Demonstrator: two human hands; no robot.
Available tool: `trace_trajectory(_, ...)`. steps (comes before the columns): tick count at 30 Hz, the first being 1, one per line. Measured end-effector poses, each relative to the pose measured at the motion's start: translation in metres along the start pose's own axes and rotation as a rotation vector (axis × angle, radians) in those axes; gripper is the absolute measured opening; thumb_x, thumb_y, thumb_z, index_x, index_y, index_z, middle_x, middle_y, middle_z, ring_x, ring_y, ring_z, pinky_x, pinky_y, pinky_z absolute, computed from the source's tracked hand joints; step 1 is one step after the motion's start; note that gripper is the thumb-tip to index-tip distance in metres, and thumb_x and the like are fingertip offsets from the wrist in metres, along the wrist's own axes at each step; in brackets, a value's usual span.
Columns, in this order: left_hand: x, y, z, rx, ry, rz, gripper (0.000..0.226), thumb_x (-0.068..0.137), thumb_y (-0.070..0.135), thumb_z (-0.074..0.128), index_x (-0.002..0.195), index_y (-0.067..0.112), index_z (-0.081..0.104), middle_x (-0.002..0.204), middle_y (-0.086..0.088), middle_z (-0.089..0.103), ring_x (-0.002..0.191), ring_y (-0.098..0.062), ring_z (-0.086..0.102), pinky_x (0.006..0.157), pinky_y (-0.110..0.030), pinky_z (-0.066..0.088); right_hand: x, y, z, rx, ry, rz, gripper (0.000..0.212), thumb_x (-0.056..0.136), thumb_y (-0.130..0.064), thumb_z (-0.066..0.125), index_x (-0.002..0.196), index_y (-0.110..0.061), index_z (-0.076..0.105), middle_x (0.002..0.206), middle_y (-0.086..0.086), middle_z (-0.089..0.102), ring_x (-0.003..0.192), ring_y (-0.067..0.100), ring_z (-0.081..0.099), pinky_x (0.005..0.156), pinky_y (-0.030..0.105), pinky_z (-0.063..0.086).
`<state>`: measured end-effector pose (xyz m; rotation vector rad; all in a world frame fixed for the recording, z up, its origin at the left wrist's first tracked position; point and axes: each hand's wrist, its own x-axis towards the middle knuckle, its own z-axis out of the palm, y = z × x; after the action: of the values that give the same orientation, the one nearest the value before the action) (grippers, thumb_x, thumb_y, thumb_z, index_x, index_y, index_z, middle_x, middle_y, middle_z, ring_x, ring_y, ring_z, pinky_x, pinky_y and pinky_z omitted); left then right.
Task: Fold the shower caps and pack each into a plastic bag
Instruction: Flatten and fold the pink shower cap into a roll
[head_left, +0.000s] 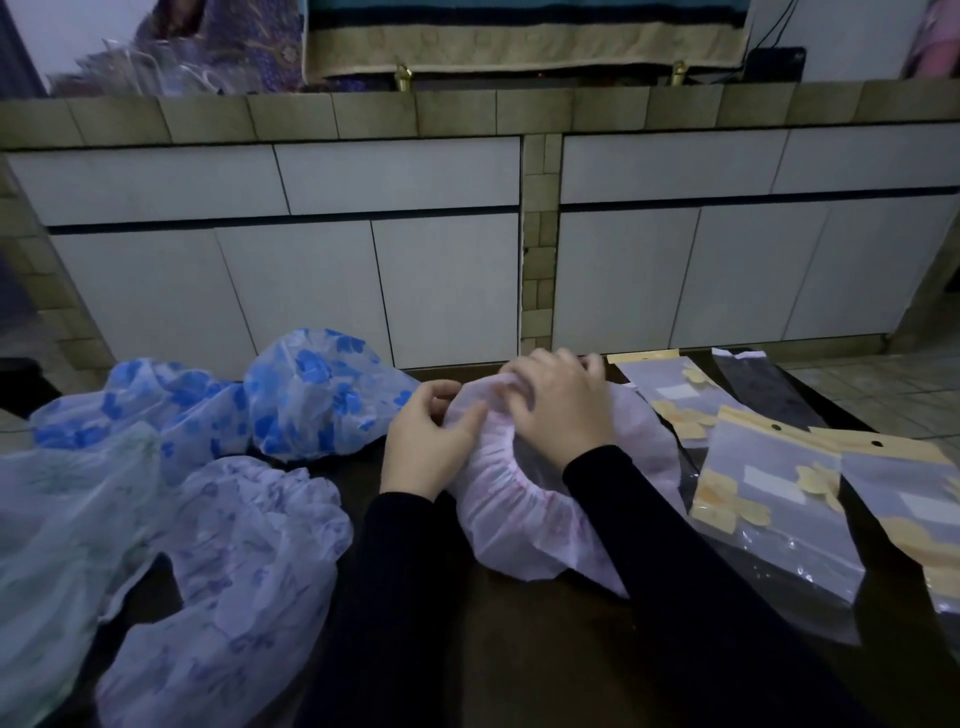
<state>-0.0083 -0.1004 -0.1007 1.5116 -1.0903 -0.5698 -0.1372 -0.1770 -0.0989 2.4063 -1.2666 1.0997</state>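
Observation:
A pale pink shower cap (524, 525) with a gathered elastic rim lies on the dark table in front of me. My left hand (431, 441) pinches its left edge and my right hand (561, 405) presses down and grips its top. To the left lie several other caps: two white ones with blue flowers (317, 395) (171, 405), a lilac-patterned one (249, 551) and a pale green one (57, 525). On the right lie clear plastic bags with yellow headers (774, 499) (670, 389) (914, 499).
The dark table (545, 649) stands close to a tiled counter with white cabinet doors (363, 280). A dark flat packet (763, 384) lies at the far right edge of the table. Tiled floor (883, 395) shows to the right.

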Motion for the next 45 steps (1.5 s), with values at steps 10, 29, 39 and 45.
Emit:
trace_trajectory(10, 0.0, -0.002, 0.001, -0.078, -0.125, -0.347, 0.078, 0.057, 0.058, 0.082, 0.119, 0.019, 0.058, 0.12, -0.002, 0.061, 0.107, -0.023, 0.061, 0.089, -0.044, 0.054, 0.016, 0.015, -0.018, -0.136, -0.164, 0.543, 0.02, 0.095, -0.027, 0.047, 0.112, -0.018, 0.052, 0.103, 0.008, 0.066, 0.092, 0.028, 0.058, 0.092, 0.041, 0.034)
trace_trajectory(29, 0.006, -0.011, 0.006, 0.049, 0.205, -0.133, 0.014, 0.091, 0.021, 0.058, 0.099, 0.013, 0.067, 0.093, -0.002, 0.067, 0.082, -0.012, 0.058, 0.061, -0.018, 0.039, -0.007, 0.024, -0.005, 0.142, -0.175, 0.478, 0.024, 0.098, -0.035, 0.046, 0.112, -0.02, 0.058, 0.114, 0.001, 0.06, 0.106, 0.021, 0.053, 0.101, 0.044, 0.035)
trace_trajectory(39, -0.002, -0.002, 0.003, 0.257, 0.301, -0.141, 0.027, 0.099, 0.03, 0.046, 0.112, 0.012, 0.061, 0.101, -0.004, 0.064, 0.084, -0.013, 0.05, 0.073, -0.028, 0.037, -0.009, 0.025, -0.004, 0.269, -0.129, 0.55, 0.023, 0.099, -0.032, 0.044, 0.104, -0.017, 0.061, 0.101, 0.002, 0.064, 0.093, 0.02, 0.058, 0.086, 0.037, 0.048)
trace_trajectory(45, -0.011, 0.008, 0.012, 0.438, 0.393, 0.02, 0.025, 0.095, 0.022, 0.049, 0.119, 0.021, 0.057, 0.116, 0.0, 0.062, 0.104, -0.02, 0.055, 0.087, -0.037, 0.036, -0.008, 0.028, -0.005, -0.059, -0.113, 0.481, 0.033, 0.101, -0.04, 0.036, 0.119, -0.021, 0.055, 0.114, 0.004, 0.059, 0.106, 0.023, 0.051, 0.093, 0.042, 0.037)
